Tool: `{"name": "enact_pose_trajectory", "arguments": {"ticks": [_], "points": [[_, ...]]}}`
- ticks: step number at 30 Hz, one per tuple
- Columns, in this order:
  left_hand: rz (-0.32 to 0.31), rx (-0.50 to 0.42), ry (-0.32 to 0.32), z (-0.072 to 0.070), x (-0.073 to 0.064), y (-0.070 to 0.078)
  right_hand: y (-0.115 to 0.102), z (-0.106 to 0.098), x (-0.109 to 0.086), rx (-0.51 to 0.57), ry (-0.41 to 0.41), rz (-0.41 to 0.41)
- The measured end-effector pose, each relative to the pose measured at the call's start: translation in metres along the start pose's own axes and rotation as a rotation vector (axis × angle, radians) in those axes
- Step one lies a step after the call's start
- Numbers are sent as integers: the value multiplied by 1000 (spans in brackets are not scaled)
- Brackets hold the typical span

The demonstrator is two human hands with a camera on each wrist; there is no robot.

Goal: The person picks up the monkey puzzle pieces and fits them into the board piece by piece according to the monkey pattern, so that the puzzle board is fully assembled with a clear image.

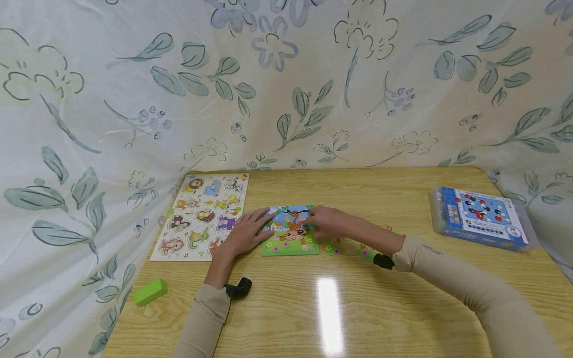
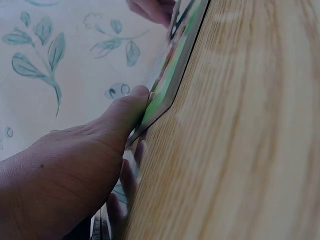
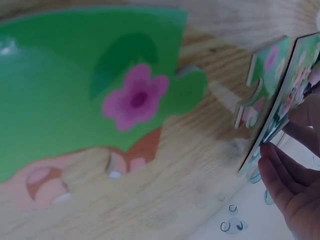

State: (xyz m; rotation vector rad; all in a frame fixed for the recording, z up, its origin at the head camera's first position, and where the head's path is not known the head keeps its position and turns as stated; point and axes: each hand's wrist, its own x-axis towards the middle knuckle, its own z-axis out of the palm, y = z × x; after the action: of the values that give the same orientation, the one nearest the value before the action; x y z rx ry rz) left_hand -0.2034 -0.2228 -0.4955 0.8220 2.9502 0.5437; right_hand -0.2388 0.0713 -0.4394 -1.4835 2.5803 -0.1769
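Monkey puzzle (image 1: pixel 288 244) looks light, stiff — best held by edges; left hand (image 1: pixel 245 232) spread leftward, right hand (image 1: pixel 330 222) pinching 1 piece (image 3: pixel 278 130).

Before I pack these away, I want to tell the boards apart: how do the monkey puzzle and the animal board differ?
Size: the monkey puzzle looks smaller than the animal board.
Picture: the monkey puzzle shows one large monkey; the animal board shows many separate animals.
Background: the monkey puzzle has a colourful garden scene, the animal board a mostly white ground.
Shared: both lie flat on the wooden table.
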Motion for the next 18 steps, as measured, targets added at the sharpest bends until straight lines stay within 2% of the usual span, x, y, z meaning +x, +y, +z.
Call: {"name": "enact_pose_trajectory", "arguments": {"ticks": [6,13,18], "points": [[3,-3,12,2,-1,-1,-3,1,3,-52,-28,23],[53,-5,80,4,-2,-2,-5,1,5,-147,-37,-9],[36,-11,46,5,0,-3,-6,3,5,-190,12,-67]]}}
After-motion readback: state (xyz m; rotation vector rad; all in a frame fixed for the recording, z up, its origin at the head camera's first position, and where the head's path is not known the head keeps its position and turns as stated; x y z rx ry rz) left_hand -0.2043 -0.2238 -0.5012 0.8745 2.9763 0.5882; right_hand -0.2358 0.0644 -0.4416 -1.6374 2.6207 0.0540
